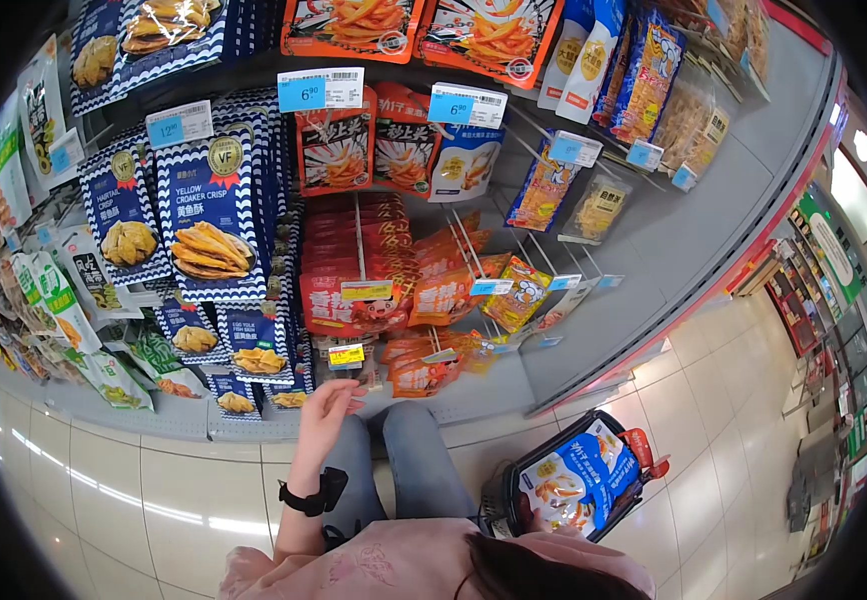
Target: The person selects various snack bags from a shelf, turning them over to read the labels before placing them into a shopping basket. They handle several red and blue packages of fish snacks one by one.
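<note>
Our basket (pixel 501 503) has a blue bag (pixel 594 470) in it; left hand (pixel 328 412) loosely curled, looks empty, right too hidden to tell.

Left hand (pixel 329 408) with black wristband (pixel 314 492) near low-hung orange packets (pixel 422 372), blue snack bags (pixel 211 215) hanging at left, blue-and-white bag (pixel 579 475) in black basket (pixel 504 497) at right

Navy Yellow Croaker Crisp pouch (pixel 212 205), wavy white edging, hung beside a navy Hairtail Crisp pouch (pixel 122 210), blue-and-white price tag (pixel 321 92) reading 6.90 beneath an orange pouch (pixel 352 30), green-and-white pouches (pixel 66 305) at far left, glossy pale tiled floor (pixel 724 385), stocked shelving (pixel 809 315) at far right
</note>
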Available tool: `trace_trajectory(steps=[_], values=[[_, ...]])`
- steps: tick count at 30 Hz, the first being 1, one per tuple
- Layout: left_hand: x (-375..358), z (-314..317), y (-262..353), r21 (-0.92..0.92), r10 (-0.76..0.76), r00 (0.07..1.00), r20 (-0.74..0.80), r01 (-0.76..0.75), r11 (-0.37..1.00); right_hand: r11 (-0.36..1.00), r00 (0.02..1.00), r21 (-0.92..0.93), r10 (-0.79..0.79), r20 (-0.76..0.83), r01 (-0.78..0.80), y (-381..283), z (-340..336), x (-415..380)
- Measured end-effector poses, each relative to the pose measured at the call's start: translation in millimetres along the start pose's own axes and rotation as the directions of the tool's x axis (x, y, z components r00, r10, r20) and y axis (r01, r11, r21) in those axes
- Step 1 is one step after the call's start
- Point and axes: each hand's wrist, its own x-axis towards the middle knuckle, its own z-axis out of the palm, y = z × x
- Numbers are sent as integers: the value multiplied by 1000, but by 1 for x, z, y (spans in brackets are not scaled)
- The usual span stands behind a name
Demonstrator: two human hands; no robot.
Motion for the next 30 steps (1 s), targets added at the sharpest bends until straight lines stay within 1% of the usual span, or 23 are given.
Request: trace_trajectory(steps=[2, 4, 5, 6, 7, 8, 9, 10, 11, 12, 13, 14, 16, 17, 19, 20, 21, 23, 24, 25, 26, 28, 30], values=[[0, 2, -1, 15, 3, 1000, 9, -3, 1000, 1000, 1000, 16, -20, -21, 20, 24, 11, 16], [1, 4, -5, 19, 14, 1000, 25, -14, 1000, 996, 997, 67, -47, -61, 51, 21, 12, 9], [1, 5, -6, 23, 27, 999, 38, -28, 999, 991, 997, 113, -66, -37, 70, 18, 6, 8], [1, 5, -6, 24, 27, 999, 40, -28, 999, 983, 996, 160, -85, -12, 86, -5, -10, -10], [1, 5, -6, 20, 18, 999, 45, -19, 1000, 973, 994, 208, -105, 13, 100, -44, -33, -41], [1, 5, -6, 16, 10, 999, 50, -11, 1000, 973, 994, 209, -105, 13, 100, -74, -43, -47], [1, 5, -6, 17, 9, 999, 50, -10, 1000, 985, 994, 156, -89, 65, 78, -96, -53, -48], [1, 5, -7, 23, 4, 999, 46, -5, 1000, 993, 991, 100, -67, 115, 55, -103, -60, -47], [1, 5, -7, 30, -1, 999, 44, -1, 1000, 994, 992, 97, -61, 114, 50, -94, -53, -31], [1, 5, -8, 30, -5, 999, 47, 4, 1000, 952, 964, 158, -253, -85, 264, -89, -37, -10], [2, 6, -8, 28, 0, 999, 52, -2, 1000, 864, 863, 171, -416, -288, 474, -83, -24, 9], [2, 6, -9, 26, 7, 998, 56, -9, 1000, 864, 862, 170, -415, -290, 473, -85, -18, 18], [3, 5, -11, 24, 4, 998, 60, -6, 1000, 755, 856, 405, -440, -270, 516, -104, -14, 28], [3, 5, -11, 24, 2, 998, 60, -3, 1000, 752, 853, 404, -447, -269, 521, -114, -18, 30], [1, 6, -7, 24, 2, 998, 58, -4, 1000, 919, 910, 177, -295, -291, 354, -150, -40, 7], [0, 6, -5, 30, -3, 998, 66, 1, 1000, 941, 905, 106, -271, -329, 320, -165, -48, 0], [1, 6, -5, 38, 1, 998, 62, -3, 999, 886, 815, 93, -372, -444, 455, -180, -57, -12], [2, 6, -8, 23, -21, 996, 83, 19, 1000, 895, 870, 154, -348, -349, 420, -191, -75, 2], [2, 8, -8, 26, -21, 996, 88, 19, 999, 897, 874, 159, -341, -347, 413, -201, -79, 1], [1, 10, -7, 31, -25, 995, 94, 22, 999, 808, 859, 327, -382, -341, 490, -214, -84, 0], [1, 12, -8, 14, -26, 995, 101, 25, 1000, 687, 838, 481, -423, -346, 545, -230, -91, -4], [1, 16, -9, -5, -32, 993, 112, 33, 999, 582, 747, 468, -534, -396, 665, -276, -107, -35], [1, 18, -11, 9, -38, 989, 144, 37, 999, 497, 765, 630, -589, -261, 597, -317, -113, -71]])
